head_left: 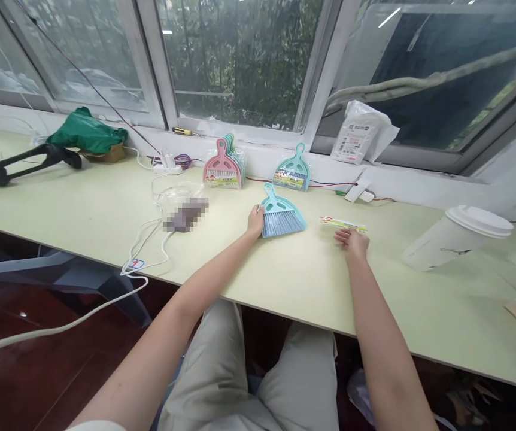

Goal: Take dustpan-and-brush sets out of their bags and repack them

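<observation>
A light blue dustpan (294, 214) with a grey-bristled brush (281, 223) nested in it stands tilted on the table. My left hand (255, 221) is closed on its left edge. To the right lies a thin printed label card (336, 222), white with yellow, green and red. At the card's near edge is my right hand (353, 240), its fingers loosely bent and apart; whether they touch the card is hard to see. Behind the dustpan, a wrapped blue dustpan set (294, 167) leans at the wall. Several more wrapped sets, a pink dustpan set (222, 164) foremost, stand to its left.
A lidded white paper cup (453, 239) leans at the right. On the left are white cables (148, 239), a blurred-out object (187, 214), a green bag (85, 133) and a black frame-like object (29, 163). A white package (359, 134) rests on the windowsill.
</observation>
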Demonstrator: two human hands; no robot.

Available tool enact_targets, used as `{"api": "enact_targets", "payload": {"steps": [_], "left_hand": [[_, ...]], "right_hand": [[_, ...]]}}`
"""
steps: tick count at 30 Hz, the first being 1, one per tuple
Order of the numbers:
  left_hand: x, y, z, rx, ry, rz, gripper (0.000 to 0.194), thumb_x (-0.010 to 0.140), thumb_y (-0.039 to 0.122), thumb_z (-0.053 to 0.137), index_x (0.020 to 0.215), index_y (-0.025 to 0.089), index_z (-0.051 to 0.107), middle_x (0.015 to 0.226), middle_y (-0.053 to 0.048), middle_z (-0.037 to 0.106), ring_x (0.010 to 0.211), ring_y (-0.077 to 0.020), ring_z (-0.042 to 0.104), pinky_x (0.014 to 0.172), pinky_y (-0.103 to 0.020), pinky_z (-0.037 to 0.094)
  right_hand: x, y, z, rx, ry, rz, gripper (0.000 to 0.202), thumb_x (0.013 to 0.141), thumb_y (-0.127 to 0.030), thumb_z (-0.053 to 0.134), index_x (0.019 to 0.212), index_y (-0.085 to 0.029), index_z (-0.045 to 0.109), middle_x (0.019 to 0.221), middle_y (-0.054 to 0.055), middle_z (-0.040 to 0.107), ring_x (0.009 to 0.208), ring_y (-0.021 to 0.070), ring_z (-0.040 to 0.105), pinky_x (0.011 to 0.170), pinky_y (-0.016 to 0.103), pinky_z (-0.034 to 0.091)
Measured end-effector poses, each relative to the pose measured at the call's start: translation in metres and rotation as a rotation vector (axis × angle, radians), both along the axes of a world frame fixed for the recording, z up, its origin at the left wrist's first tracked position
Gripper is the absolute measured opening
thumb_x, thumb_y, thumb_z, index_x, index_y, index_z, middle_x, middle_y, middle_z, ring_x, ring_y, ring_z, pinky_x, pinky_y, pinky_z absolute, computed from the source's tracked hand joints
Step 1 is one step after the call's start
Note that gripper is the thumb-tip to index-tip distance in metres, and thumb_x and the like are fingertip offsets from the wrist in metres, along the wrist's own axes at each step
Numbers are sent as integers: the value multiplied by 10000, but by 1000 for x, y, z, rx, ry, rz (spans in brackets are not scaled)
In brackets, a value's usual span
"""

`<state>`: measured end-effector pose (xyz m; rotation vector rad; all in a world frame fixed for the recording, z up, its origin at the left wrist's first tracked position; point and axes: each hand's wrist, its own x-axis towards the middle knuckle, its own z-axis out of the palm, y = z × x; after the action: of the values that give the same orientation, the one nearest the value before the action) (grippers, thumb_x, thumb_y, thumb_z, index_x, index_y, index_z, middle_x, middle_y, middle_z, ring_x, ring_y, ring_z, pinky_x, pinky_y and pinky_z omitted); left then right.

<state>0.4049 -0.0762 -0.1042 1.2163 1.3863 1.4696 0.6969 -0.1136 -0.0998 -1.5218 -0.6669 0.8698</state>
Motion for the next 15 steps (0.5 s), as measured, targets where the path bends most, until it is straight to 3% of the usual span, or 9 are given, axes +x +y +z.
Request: {"api": "enact_targets", "payload": {"steps": [3, 5, 8, 10, 12, 15], "left_hand": [[-5, -10, 7, 83, 37, 40, 277, 929, 384, 404, 1060, 208, 573, 1108, -82, 642, 1101, -263, 539, 976, -373, 371], [0, -24, 14, 167, 83, 16, 333, 935, 416, 400, 1144, 215, 564, 1120, -83, 646, 1105, -273, 545, 971, -368, 371], [14, -51, 26, 284, 212, -108, 418, 941, 450, 391, 1273, 233, 522, 1133, -74, 653, 1058, -273, 582, 949, -356, 388], [23, -69, 32, 362, 293, -215, 456, 935, 457, 407, 1329, 245, 497, 1138, -64, 659, 1018, -261, 610, 927, -343, 409], [30, -81, 36, 428, 338, -287, 483, 931, 456, 419, 1359, 244, 484, 1147, -57, 665, 1009, -246, 626, 917, -326, 427], [34, -85, 40, 476, 348, -338, 477, 940, 452, 395, 1341, 225, 518, 1203, -54, 655, 1037, -225, 627, 929, -309, 438]], "right_hand": [[9, -1, -2, -64, -174, 16, 552, 940, -487, 310, 630, -139, 606, 434, 27, 536, 306, 106, 450, 345, 216, 316], [-5, -7, 3, 35, -394, 46, 561, 916, -542, 340, 687, -134, 648, 502, 35, 577, 337, 103, 448, 413, 244, 377], [-49, -20, 15, 310, -702, 122, 452, 903, -533, 402, 933, -181, 685, 835, 57, 688, 588, 132, 606, 661, 276, 476], [-79, -27, 22, 443, -861, 215, 407, 906, -508, 423, 1031, -212, 672, 1041, 80, 651, 851, 176, 625, 796, 293, 463], [-96, -32, 27, 489, -949, 184, 390, 910, -495, 424, 1031, -212, 663, 1058, 92, 607, 988, 211, 564, 859, 317, 438], [-97, -32, 28, 536, -954, 113, 381, 905, -507, 432, 889, -204, 661, 928, 74, 554, 969, 230, 507, 864, 352, 420]]}}
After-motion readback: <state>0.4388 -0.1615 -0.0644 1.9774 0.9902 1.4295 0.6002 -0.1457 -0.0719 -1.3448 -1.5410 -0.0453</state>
